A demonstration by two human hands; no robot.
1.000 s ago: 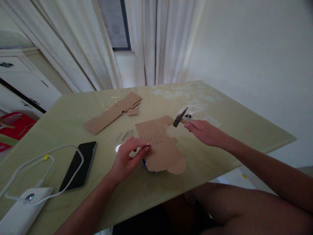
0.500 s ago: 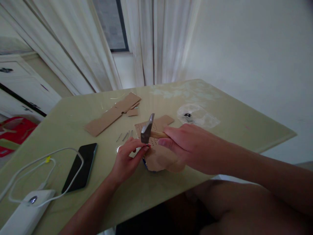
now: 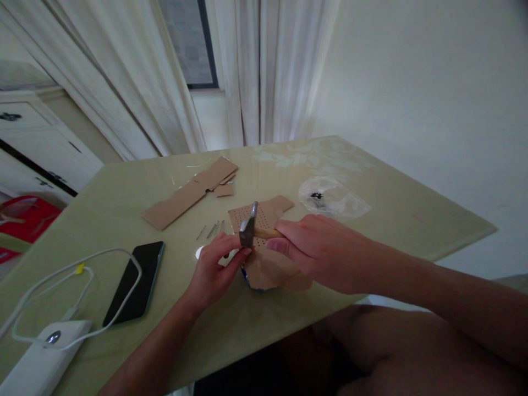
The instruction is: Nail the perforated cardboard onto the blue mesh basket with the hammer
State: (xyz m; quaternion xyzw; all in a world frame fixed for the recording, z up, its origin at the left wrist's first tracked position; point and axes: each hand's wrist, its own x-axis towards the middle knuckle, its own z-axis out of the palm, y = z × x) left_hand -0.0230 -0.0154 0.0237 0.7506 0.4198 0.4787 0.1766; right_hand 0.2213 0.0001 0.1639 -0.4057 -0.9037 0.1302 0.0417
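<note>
Right grip [image 3: 317, 253] is wrapped tight around the wooden handle of the small hammer [image 3: 248, 231], choked up close to the head; left grip [image 3: 214, 264] is pinched shut at the fingertips on something too small to make out, probably a nail, right at the near-left edge of the perforated cardboard [image 3: 264, 242]. Hammer head hangs just above those fingertips, face tilted down toward them. Cardboard lies flat on the counter [image 3: 371, 231], its near end over a dark blue thing I can't identify. Spare nails [image 3: 211, 229] lie just left of the sheet, phone [image 3: 134, 281] and white cable [image 3: 74, 275] well clear on the left, plastic bag [image 3: 334, 199] beyond your right hand. To hit clean, I'd say keep the strokes short and light, face square to the pin, and hold the pin low so your fingertips sit below the strike line. Main risk: the head glancing onto your left fingers.
</note>
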